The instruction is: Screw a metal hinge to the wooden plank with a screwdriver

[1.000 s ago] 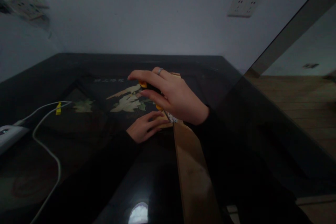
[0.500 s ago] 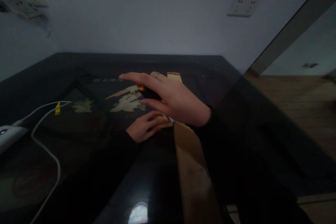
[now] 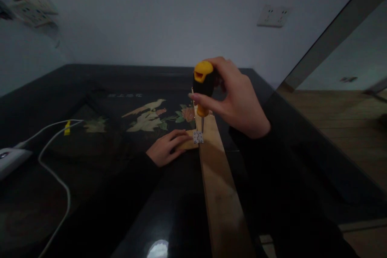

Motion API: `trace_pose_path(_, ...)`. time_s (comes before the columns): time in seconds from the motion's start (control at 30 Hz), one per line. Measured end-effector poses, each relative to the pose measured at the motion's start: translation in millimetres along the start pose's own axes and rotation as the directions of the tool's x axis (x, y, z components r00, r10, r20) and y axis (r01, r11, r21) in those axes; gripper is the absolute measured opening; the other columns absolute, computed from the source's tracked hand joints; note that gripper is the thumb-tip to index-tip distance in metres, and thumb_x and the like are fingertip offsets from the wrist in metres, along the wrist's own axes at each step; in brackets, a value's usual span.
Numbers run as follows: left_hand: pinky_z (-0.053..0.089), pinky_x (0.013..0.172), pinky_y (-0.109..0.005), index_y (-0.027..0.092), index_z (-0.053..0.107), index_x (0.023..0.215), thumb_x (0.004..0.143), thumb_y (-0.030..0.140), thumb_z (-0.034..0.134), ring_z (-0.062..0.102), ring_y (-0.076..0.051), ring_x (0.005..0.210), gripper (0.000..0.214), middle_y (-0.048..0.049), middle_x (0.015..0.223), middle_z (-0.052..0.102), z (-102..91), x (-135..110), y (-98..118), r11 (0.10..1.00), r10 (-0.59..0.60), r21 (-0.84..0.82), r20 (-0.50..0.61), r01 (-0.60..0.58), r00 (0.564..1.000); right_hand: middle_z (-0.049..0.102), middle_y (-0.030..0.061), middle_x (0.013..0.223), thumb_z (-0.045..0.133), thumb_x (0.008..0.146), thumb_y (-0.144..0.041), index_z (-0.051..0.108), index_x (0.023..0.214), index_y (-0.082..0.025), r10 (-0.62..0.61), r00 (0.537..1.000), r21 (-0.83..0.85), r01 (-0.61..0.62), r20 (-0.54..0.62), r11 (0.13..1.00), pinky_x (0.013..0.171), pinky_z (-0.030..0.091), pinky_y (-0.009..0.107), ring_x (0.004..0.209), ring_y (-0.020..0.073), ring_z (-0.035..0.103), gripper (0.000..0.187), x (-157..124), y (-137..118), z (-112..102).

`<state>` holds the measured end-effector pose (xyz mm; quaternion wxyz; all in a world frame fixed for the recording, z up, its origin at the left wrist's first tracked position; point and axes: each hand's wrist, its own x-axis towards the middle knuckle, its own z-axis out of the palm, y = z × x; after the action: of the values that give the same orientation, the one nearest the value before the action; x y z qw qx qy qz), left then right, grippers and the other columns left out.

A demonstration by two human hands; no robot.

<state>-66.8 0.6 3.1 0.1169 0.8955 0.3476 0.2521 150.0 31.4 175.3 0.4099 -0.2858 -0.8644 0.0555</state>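
Dim room. Glossy black counter with bird-and-flower inlay; white wall, socket at 1 o'clock; white cable at 9 o'clock. Wooden plank runs from 6 o'clock to centre. Right hand raised, fingers wrapped round upright screwdriver, tip on hinge at plank's left edge. Left hand flat, fingers pressed together on small block, at 9 o'clock of hinge.

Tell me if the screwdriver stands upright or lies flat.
Upright: right hand grips the screwdriver by its handle, shaft down onto the hinge.
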Motion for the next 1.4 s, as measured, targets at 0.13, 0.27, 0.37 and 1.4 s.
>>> trace_pose_path(0.13,0.047,0.098,-0.042,0.026,0.040,0.134,0.087,0.026,0.054,0.051,-0.023,0.121,0.048,-0.0084,0.132,0.048,-0.3,0,1,0.999,-0.049,-0.021,-0.015,0.048,0.999,0.058,0.0027,0.097,0.067,0.077,-0.036,0.051,0.106,-0.019,0.117,0.988,0.048,-0.113,-0.097,0.992,0.074,0.053,0.035,0.083,0.0163,0.056,0.037,-7,6,-16)
trace_pose_path(0.27,0.047,0.098,-0.041,0.023,0.042,0.132,0.087,0.027,0.054,0.052,-0.023,0.120,0.047,-0.0098,0.132,0.049,-1.8,0,2,0.998,-0.064,-0.003,-0.010,0.064,0.998,0.056,-0.0009,0.088,0.073,0.069,-0.030,0.052,0.095,-0.022,0.356,0.904,0.274,-0.289,-0.237,0.917,0.056,0.051,0.025,0.070,0.0112,0.055,0.035,-31,26,-36)
trace_pose_path(0.37,0.044,0.100,-0.045,0.022,0.044,0.130,0.086,0.025,0.055,0.049,-0.024,0.123,0.045,-0.0107,0.132,0.049,-2.7,1,3,0.999,-0.052,0.014,-0.017,0.052,0.998,0.058,-0.0029,0.082,0.075,0.066,-0.027,0.052,0.091,-0.026,0.611,0.752,0.582,-0.388,-0.247,0.714,0.048,0.050,0.021,0.068,0.0117,0.059,0.034,-72,46,-53)
trace_pose_path(1.4,0.039,0.105,-0.046,0.024,0.051,0.123,0.085,0.023,0.051,0.055,-0.023,0.116,0.038,-0.0079,0.123,0.061,6.1,1,7,0.986,0.072,0.161,-0.181,-0.042,0.981,0.060,0.0102,0.122,0.049,0.073,-0.017,0.056,0.118,-0.021,0.744,0.641,-0.103,-0.766,-0.188,0.634,0.064,0.051,0.033,0.099,0.0238,0.061,0.046,-257,89,-43)
